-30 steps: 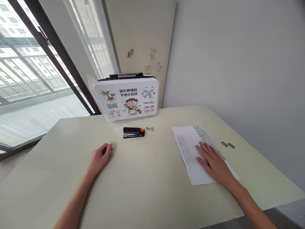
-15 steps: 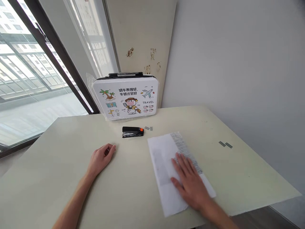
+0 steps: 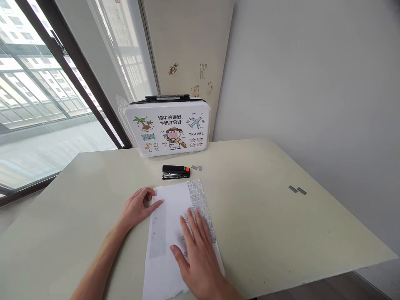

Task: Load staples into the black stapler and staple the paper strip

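A white sheet of paper lies on the pale table in front of me, with many rows of staples along its right edge. My right hand rests flat on the sheet, fingers spread. My left hand sits at the sheet's upper left edge, and its index finger touches the paper. A black stapler with an orange tip lies just beyond the sheet, with two small staple strips to its right.
A white case printed with cartoon travel pictures stands at the table's back edge against the wall. Two more staple strips lie at the right. A large window is at the left. The table's front edge runs near my arms.
My right hand has slid the paper from the right side of the table leftward to the middle. My left hand has moved slightly right and now touches the sheet's edge.
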The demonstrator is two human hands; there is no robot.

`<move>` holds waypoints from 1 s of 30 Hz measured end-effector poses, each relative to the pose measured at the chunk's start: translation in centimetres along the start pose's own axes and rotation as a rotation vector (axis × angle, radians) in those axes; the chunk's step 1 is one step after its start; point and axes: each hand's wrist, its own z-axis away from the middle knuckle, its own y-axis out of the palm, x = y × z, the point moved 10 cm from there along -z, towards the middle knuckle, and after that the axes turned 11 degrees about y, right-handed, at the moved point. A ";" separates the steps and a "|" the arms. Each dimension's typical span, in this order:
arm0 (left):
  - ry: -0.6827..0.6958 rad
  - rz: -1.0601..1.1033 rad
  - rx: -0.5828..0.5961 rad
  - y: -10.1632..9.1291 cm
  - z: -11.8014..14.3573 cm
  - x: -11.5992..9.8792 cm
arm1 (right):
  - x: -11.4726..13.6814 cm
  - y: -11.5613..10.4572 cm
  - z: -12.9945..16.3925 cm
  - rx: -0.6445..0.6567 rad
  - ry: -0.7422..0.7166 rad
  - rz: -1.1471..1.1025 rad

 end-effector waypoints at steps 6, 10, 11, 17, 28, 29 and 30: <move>-0.059 0.064 0.002 0.0 0.3 0.5 | -9.0 -8.7 -6.8 -0.109 0.036 -0.137; -0.178 0.026 -0.062 -0.7 0.5 1.6 | -17.4 -13.1 -10.7 -0.135 0.202 -0.166; -0.205 0.008 -0.075 -0.9 0.6 1.9 | -18.6 -13.7 -11.1 -0.134 0.221 -0.170; -0.270 -0.058 -0.034 -0.5 0.7 2.6 | -21.1 -13.6 -10.9 -0.109 0.300 -0.232; -0.283 -0.093 -0.008 -0.4 0.7 2.5 | -21.1 -13.5 -10.8 -0.089 0.333 -0.300; -0.282 -0.094 -0.008 -0.4 0.8 2.4 | -21.1 -13.5 -10.8 -0.088 0.333 -0.300; -0.280 -0.094 -0.009 -0.4 0.8 2.4 | -21.1 -13.5 -10.8 -0.087 0.333 -0.299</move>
